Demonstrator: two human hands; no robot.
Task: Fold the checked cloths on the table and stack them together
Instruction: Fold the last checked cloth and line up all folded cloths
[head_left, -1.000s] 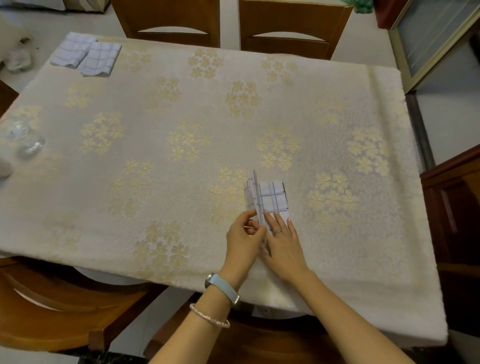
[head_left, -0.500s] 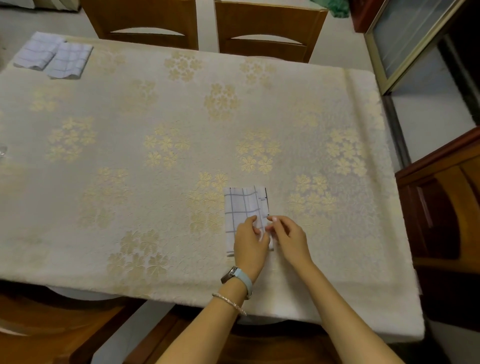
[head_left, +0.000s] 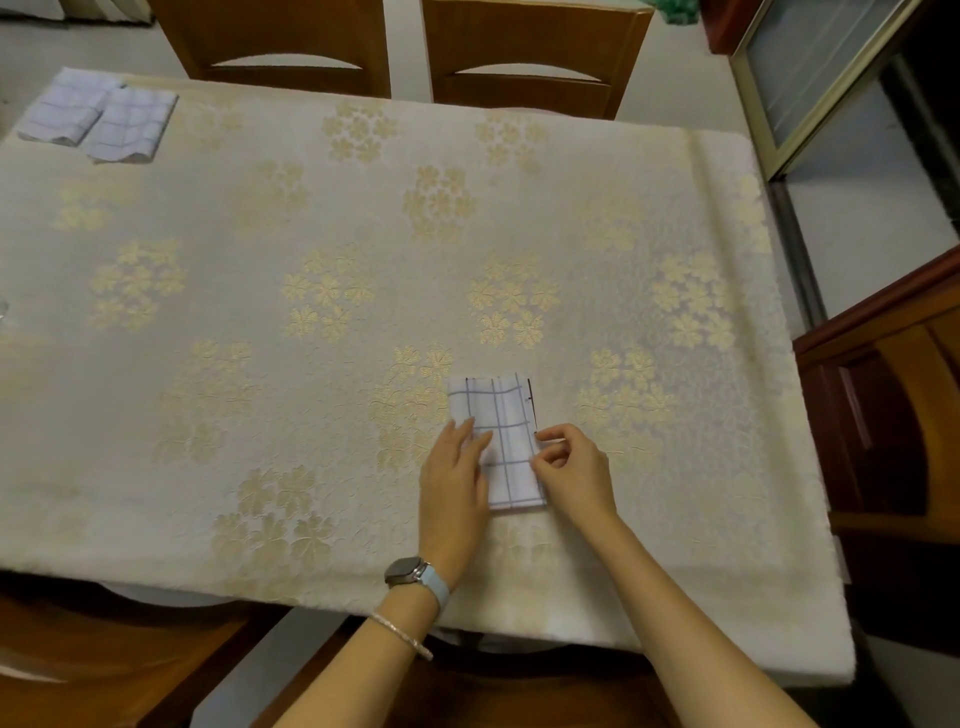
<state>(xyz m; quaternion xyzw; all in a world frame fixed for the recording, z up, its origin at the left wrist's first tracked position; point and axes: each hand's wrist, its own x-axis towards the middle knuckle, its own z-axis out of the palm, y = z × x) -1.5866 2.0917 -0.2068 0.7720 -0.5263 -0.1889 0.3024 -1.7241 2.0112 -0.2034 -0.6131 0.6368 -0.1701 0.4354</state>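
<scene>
The tabletop (head_left: 260, 415) is carrying two folded cloths (head_left: 130, 124) side by side at its far left corner, not yet stacked. Near the front edge a third checked cloth (head_left: 506, 421) is lying folded narrow. The left hand (head_left: 452, 483) is pressing it flat-fingered, and the right hand (head_left: 571, 473) is pinching its right edge.

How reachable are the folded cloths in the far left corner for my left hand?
Probably yes, with a long lean: nothing visible stands between the left hand, flat on the near checked cloth, and the folded cloths at the far corner.
</scene>
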